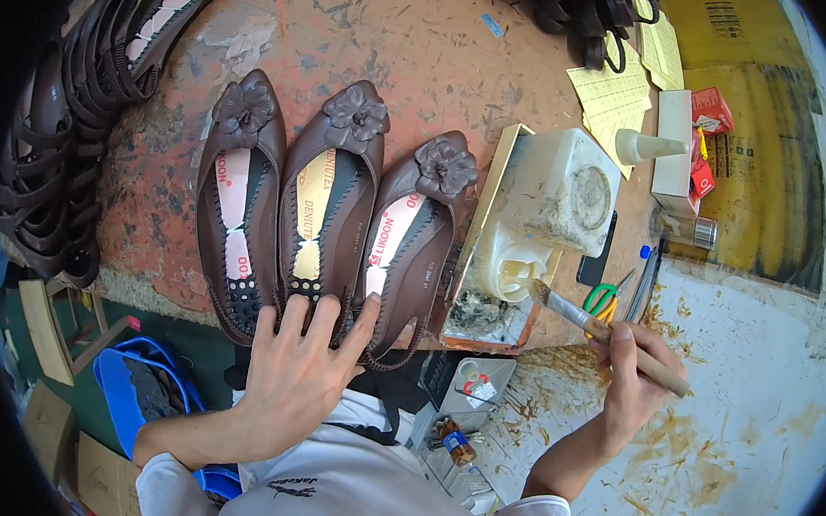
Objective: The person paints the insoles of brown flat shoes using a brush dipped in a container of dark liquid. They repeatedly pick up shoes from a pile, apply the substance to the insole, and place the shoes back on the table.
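Note:
Three dark brown shoe uppers with flower ornaments lie side by side on the worktable: a left one, a middle one and a right one. Across their heel ends rests my left hand, its fingers spread and touching the edges; the thumb is hidden. My right hand is closed round the wooden handle of a brush. The brush's bristles are at the mouth of a whitish, glue-stained pot, which stands in a dirty tray at the table's near right edge.
Strappy brown shoe uppers are heaped at the left, and more dark pieces lie at the far side. Behind the pot stand a white plastic bottle, yellow paper sheets, green-handled scissors and a phone. A blue bin stands below.

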`<state>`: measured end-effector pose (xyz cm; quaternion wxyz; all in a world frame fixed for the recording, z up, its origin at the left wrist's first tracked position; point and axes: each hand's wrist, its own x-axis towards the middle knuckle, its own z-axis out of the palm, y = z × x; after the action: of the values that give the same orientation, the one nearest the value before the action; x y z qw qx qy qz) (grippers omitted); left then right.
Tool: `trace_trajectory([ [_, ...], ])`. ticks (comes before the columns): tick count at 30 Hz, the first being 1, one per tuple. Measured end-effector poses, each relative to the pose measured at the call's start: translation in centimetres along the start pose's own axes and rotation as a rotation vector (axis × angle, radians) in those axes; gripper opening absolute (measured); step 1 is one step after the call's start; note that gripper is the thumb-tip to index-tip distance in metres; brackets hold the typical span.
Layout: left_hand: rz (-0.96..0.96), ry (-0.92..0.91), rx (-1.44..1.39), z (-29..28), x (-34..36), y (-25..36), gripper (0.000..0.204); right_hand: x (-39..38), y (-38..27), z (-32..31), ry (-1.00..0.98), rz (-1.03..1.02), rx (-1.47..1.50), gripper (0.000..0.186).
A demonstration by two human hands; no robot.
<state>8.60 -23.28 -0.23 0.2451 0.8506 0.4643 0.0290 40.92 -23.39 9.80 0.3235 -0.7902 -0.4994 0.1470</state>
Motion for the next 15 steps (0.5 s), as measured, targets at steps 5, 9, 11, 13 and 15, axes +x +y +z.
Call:
trace_trajectory([
  [5,-0.021,0.030,-0.048,0.1,0.0,-0.1,0.086,-0.8,0.1,0.6,-0.032,-0.068,-0.169,0.011],
  [9,-0.026,0.051,-0.049,0.3,0.0,0.0,0.089,-1.3,0.3,1.5,-0.109,-0.144,-0.245,0.009],
  [11,-0.025,0.047,-0.038,0.1,0.0,0.1,0.090,-1.0,-0.3,1.3,-0.053,-0.072,-0.230,0.012],
  [13,-0.017,0.046,-0.031,0.2,0.2,0.1,0.091,-1.0,-0.4,1.8,-0.153,-0.041,-0.269,0.013],
  [15,-0.018,0.048,-0.027,0.1,0.2,0.0,0.092,-0.9,-0.6,0.9,-0.272,-0.008,-0.165,0.016],
])
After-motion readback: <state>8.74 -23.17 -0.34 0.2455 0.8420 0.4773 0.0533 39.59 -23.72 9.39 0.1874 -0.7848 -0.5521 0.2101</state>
